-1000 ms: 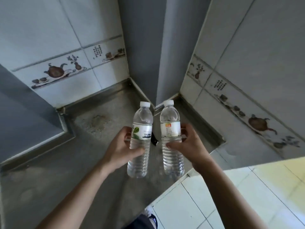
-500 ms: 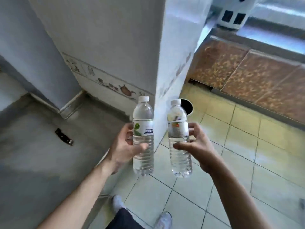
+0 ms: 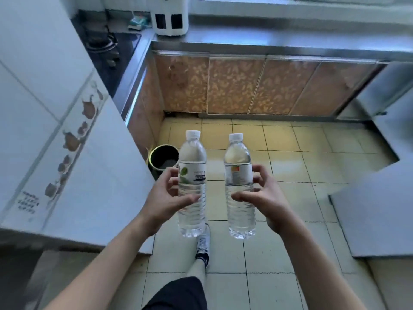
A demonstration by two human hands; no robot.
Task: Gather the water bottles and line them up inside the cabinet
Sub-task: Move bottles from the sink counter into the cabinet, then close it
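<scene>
- Pale yellow square floor tiles (image 3: 279, 139) are filling the ground beyond both hands, and a low base cabinet with four orange-patterned door panels (image 3: 263, 86) is running across the far side under a brushed steel countertop (image 3: 290, 44).
- All four panels are reading as closed; no open compartment is showing.
- The left hand (image 3: 166, 199) is grasping the clear plastic water bottle with a white cap and a green-leaf label (image 3: 192, 184), fingers wrapping the far side of the label band and the thumb crossing the ribbed body on the near side.
- The right hand (image 3: 267, 198) is grasping the clear plastic water bottle with a white cap and an orange-marked label (image 3: 239, 186) in the same manner, thumb on the near side, fingers on the far side.
- Both bottles are standing upright in the grip, long axes vertical and roughly parallel, caps up, bases hanging free above the floor, with a clear gap between them.
- The controlling relation: the cabinet is lying straight ahead of both hands and lower than the bottles, well apart from them. Neither hand is clearly nearer; the panel seam at mid-run is sitting roughly in line with the gap between the bottles.
- Judgement: since both hands are occupied, opening a panel is likely requiring one bottle to be set down or tucked first.
- A black round bin with a pale green rim (image 3: 163, 157) is standing on the floor just beyond and to the left of the left hand, beside a white tiled wall with a brown decorative border (image 3: 73, 139).
- A white appliance with two dark openings (image 3: 169, 17) is sitting on the countertop, far ahead.
</scene>
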